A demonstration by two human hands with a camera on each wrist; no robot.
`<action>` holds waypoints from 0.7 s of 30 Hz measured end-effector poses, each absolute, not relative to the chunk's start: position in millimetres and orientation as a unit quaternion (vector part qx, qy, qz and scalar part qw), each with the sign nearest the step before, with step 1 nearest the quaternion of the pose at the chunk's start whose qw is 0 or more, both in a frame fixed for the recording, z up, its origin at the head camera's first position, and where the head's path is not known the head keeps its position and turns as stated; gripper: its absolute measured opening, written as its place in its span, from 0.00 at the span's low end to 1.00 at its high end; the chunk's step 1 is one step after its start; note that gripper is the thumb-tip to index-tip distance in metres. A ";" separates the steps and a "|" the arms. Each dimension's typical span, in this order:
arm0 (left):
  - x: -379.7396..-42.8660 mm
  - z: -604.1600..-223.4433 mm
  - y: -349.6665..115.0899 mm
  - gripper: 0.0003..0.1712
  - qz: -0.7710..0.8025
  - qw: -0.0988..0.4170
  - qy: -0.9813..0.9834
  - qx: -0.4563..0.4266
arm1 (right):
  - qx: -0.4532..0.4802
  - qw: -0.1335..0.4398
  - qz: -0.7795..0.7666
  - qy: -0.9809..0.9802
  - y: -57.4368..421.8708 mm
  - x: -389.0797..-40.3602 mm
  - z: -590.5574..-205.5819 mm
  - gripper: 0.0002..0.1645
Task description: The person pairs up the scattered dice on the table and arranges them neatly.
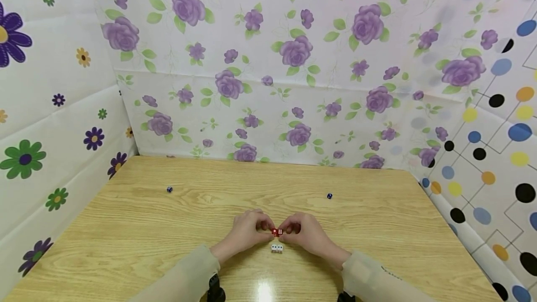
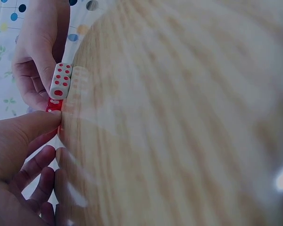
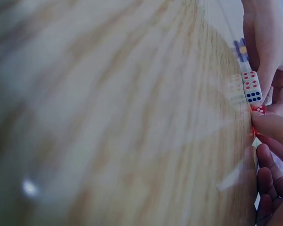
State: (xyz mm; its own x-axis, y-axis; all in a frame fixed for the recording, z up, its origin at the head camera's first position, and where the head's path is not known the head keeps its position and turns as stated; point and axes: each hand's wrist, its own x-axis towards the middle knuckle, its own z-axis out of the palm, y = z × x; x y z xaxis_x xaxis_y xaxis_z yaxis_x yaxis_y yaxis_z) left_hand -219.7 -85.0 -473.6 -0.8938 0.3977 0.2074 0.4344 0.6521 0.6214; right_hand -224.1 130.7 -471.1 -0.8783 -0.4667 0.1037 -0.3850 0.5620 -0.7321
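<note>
Red dice (image 1: 277, 232), paired, row running left-right

bright, evenly lit head view, white glare (image 1: 264, 291) on glossy tabletop (image 1: 147, 236), dimmer, softly blurred wrist views

Red dice (image 2: 52, 106) part. hid; blue dice (image 1: 169, 189) too sm. to read.

The yellow-brown, wood-grained bench (image 1: 126, 227) is smooth and glossy. The red cubic dice (image 1: 274, 232) look like plastic, the white cubic dice (image 1: 274, 248) like smooth, opaque plastic. Beige cloth sleeves (image 1: 189, 269) look matt; the purple-flowered white sheet (image 1: 260, 59), creased.
</note>
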 end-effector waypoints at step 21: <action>-219.1 -472.6 -84.5 0.08 -0.346 0.030 -0.910 -0.228 | -0.246 0.033 -0.401 0.882 130.3 -222.1 -472.0 0.06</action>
State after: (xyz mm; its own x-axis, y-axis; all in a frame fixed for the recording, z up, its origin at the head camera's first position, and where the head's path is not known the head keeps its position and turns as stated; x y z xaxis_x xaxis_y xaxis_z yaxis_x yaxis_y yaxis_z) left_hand -219.1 -84.5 -472.6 -0.8940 0.3949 0.2117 0.4359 0.6567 0.6155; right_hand -222.1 130.3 -472.0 -0.8769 -0.4601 0.1388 -0.4070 0.5573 -0.7237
